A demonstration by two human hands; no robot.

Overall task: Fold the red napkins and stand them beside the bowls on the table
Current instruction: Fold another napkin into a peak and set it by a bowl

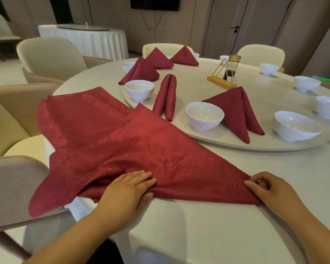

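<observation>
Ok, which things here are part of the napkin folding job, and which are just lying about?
Job: red napkin, pressed by the left hand and pinched by the right hand; standing napkin; rolled napkin; nearest bowl.
Lying about: wooden stand with a glass jar; chair; far table.

Readable text: you can read none in this view.
Green lit sign (pixel 327 80): it glows at the far right, just past the edge of the worktop (pixel 236 197); its marks are too small and blurred for you to read.
Glass jar (pixel 234 63): it stands on the wooden stand (pixel 221 82) near the middle of the worktop; its pale bands are too blurred to tell as print.
Dark screen (pixel 154 3): it hangs on the far wall and gives you no legible characters.
</observation>
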